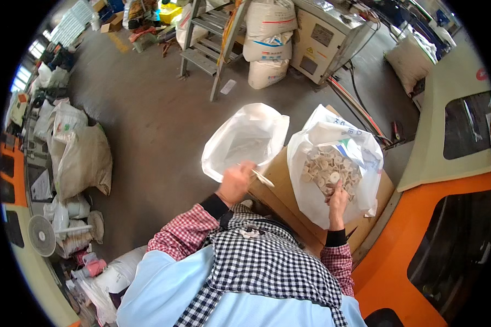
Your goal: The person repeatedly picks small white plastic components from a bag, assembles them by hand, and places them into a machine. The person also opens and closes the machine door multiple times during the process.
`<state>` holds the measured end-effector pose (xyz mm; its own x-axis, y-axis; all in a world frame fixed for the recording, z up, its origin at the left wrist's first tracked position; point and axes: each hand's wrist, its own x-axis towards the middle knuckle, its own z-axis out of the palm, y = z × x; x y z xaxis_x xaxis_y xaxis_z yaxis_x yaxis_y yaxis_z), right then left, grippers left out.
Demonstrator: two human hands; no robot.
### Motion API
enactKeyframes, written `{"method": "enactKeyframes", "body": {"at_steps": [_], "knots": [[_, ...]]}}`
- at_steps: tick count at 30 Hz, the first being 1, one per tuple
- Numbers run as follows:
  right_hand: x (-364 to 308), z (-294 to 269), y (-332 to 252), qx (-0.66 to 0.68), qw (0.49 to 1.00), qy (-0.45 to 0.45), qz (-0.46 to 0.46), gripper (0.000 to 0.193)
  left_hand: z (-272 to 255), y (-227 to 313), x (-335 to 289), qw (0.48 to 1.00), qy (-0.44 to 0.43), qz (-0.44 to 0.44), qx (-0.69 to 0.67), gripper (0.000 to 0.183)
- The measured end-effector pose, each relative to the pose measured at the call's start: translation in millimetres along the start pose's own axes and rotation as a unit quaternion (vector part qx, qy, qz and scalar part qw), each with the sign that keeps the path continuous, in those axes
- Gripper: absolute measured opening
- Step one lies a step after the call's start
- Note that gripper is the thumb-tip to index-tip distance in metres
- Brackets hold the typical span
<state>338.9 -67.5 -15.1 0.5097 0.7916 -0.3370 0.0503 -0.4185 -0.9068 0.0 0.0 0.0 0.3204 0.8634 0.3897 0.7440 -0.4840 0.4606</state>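
Observation:
My left hand [236, 184] is closed, and a thin, pale, stick-like piece [264, 178] juts out of it to the right. It hovers at the near rim of an open white sack [215, 143], whose inside looks whitish. To the right, another white sack [305, 197] stands open, holding many small cream-coloured round parts [322, 162], apparently plastic. My right hand [338, 203] reaches into this sack, its fingers pinched at the near side of the pile. A brighter round part [334, 177] shows at its fingertips.
Cardboard [281, 185] lies under the right sack. An orange and pale green machine [442, 185] stands close on my right. Ahead are a metal step ladder [204, 57], stacked full sacks [268, 49] and a control cabinet [322, 41]. Sacks [82, 158] and a fan [42, 235] line the left.

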Motion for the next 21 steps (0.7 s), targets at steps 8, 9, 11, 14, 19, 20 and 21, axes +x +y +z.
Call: {"method": "enactKeyframes", "body": {"at_steps": [8, 9, 11, 14, 19, 20, 21], "knots": [[-26, -19, 9, -0.102, 0.989, 0.098, -0.045, 0.029, 49, -103, -13, 0.968, -0.173, -0.126, 0.133, 0.046], [-34, -19, 13, -0.111, 0.988, 0.098, -0.049, 0.029, 51, -105, -17, 0.965, -0.185, -0.137, 0.128, 0.048], [-49, -20, 22, -0.122, 0.985, 0.111, -0.051, 0.027, 60, -107, -24, 0.966, -0.200, -0.108, 0.123, 0.039], [-73, -15, 26, -0.136, 0.981, 0.131, -0.039, 0.022, 69, -97, -35, 0.961, -0.253, -0.051, 0.098, 0.023], [-117, 2, 29, -0.195, 0.966, 0.155, -0.075, 0.018, 85, -67, -52, 0.905, -0.409, 0.064, 0.099, 0.016], [-126, 6, 27, -0.200, 0.964, 0.158, -0.082, 0.017, 89, -66, -54, 0.890, -0.434, 0.086, 0.115, 0.015], [-135, 10, 28, -0.204, 0.962, 0.159, -0.089, 0.017, 94, -70, -57, 0.898, -0.405, 0.089, 0.146, 0.015]]}}
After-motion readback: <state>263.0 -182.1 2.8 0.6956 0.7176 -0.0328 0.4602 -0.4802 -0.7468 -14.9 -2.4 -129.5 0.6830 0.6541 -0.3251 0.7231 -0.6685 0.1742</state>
